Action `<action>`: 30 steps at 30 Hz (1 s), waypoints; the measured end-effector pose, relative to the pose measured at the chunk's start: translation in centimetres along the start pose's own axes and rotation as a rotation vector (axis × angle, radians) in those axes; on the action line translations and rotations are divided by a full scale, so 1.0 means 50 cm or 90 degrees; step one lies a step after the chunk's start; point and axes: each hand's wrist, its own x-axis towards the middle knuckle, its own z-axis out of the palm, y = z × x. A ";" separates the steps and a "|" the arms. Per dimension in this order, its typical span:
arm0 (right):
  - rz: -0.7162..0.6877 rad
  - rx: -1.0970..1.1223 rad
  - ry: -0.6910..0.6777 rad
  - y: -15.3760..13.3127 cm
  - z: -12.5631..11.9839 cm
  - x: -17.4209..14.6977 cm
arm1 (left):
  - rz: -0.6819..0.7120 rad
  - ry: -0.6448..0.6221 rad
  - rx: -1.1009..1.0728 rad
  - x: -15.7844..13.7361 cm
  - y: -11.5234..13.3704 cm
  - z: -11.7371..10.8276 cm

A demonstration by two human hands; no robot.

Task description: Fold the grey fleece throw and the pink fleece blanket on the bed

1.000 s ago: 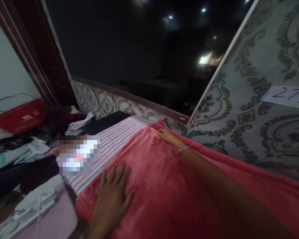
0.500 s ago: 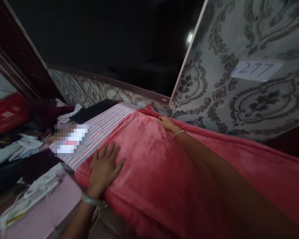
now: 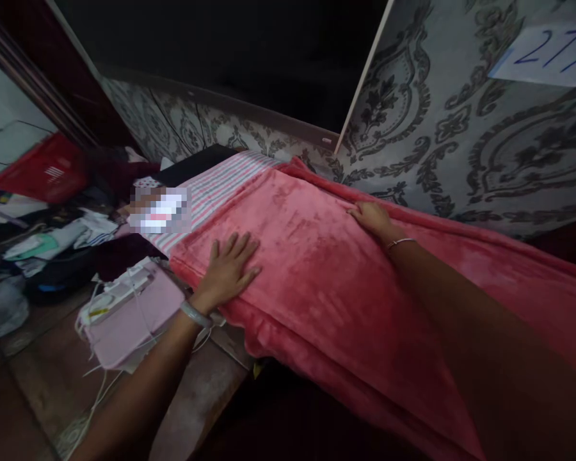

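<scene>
A plush pink-red blanket (image 3: 312, 275) lies spread over a low surface below the wall. My left hand (image 3: 228, 269) rests flat on its near left part, fingers spread and holding nothing. Farther right, my right hand (image 3: 372, 218) is at the blanket's far side, its fingers bent and closed on the plush fabric. Fingertips of that hand are partly hidden. A pink, grey and white striped cloth (image 3: 221, 186) shows beyond the blanket's left edge.
A large dark screen (image 3: 249, 57) is above, against patterned wallpaper with a numbered paper (image 3: 544, 54). At left are a red basket (image 3: 52, 169), piled clothes (image 3: 77, 234), and a pink box-like object (image 3: 137, 314) with white cords. A blurred patch covers something on the striped cloth.
My right hand has moved right and nearer to me along the blanket. My left hand stays flat at about the same spot on it. The view has tilted down.
</scene>
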 end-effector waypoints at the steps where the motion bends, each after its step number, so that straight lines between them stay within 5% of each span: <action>1: 0.020 0.002 0.011 -0.001 0.004 -0.002 | -0.004 -0.007 0.017 -0.006 0.004 0.009; 5: 0.060 0.026 0.007 0.001 0.004 -0.004 | -0.022 -0.007 0.046 -0.011 -0.004 0.027; 9: 0.037 0.038 -0.038 0.047 -0.017 -0.009 | -0.039 -0.045 0.003 -0.003 0.001 0.000; 13: 0.039 0.037 -0.071 0.132 -0.034 -0.039 | -0.040 -0.020 -0.035 -0.005 0.080 -0.029; 18: 0.039 0.021 -0.070 0.199 -0.038 -0.091 | 0.098 -0.047 -0.055 -0.017 0.202 0.000; 23: 0.101 0.008 -0.005 0.195 -0.024 -0.125 | 0.093 -0.068 0.017 -0.026 0.219 0.046; 30: 0.099 0.020 0.012 0.151 -0.055 -0.165 | 0.092 -0.068 0.064 -0.025 0.210 0.046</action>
